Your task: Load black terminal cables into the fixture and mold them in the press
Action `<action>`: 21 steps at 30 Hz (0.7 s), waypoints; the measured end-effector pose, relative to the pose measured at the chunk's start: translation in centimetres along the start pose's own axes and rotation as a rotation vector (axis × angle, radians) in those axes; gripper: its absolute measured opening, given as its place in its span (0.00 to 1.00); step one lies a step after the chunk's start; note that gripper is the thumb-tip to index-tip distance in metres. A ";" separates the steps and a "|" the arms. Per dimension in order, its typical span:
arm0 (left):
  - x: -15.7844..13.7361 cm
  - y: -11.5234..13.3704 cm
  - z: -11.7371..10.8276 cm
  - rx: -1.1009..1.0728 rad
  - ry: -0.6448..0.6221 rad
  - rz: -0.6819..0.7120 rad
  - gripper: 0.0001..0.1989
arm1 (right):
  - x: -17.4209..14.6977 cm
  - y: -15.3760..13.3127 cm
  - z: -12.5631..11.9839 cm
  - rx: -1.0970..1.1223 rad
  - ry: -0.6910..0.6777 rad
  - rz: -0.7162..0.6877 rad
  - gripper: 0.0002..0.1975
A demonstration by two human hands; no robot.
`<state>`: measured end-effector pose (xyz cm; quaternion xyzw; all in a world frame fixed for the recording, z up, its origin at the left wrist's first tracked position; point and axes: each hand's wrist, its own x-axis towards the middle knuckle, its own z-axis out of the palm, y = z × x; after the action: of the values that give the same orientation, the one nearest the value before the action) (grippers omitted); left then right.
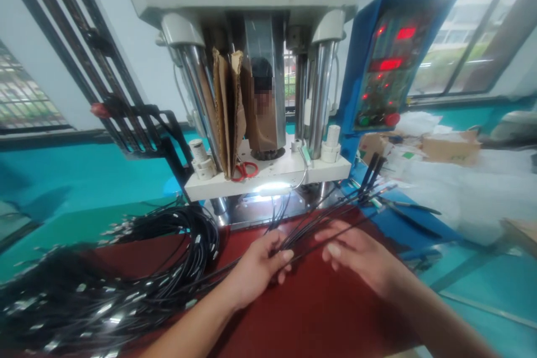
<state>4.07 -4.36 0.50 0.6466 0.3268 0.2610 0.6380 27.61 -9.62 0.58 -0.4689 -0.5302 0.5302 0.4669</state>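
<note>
My left hand [266, 263] is closed around a bundle of thin black cables [308, 229], with the thumb laid across them. The bundle runs from the pile on the left, through this hand, towards the upper right. My right hand [356, 254] is beside the bundle, its fingers loosely curled and apart. One black cable passes across its fingers, and no firm grip on it shows. Both hands are over a dark red work surface [323, 313], in front of a press [268, 179] with a lit gap under its white plate.
A large heap of black cables [104, 296] with pale ends covers the left side. Red-handled scissors [245, 170] and folded cardboard [229, 117] rest on the press plate. A blue control box [361, 67] with red displays stands right, near white plastic bags [474, 179].
</note>
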 end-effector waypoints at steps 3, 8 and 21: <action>0.0 -0.2 -0.1 -0.168 0.004 -0.021 0.12 | 2.9 -1.9 1.1 0.058 0.111 -0.176 0.20; -0.3 0.8 -0.2 -0.373 -0.030 0.036 0.14 | 6.3 -5.6 3.6 -0.095 0.078 -0.227 0.18; -0.1 2.1 0.7 -0.611 0.287 0.261 0.08 | 8.3 -7.6 6.2 -0.204 -0.078 -0.235 0.20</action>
<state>4.75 -4.81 2.53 0.4193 0.2346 0.5140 0.7106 20.39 -2.10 8.17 -0.4276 -0.6501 0.4330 0.4550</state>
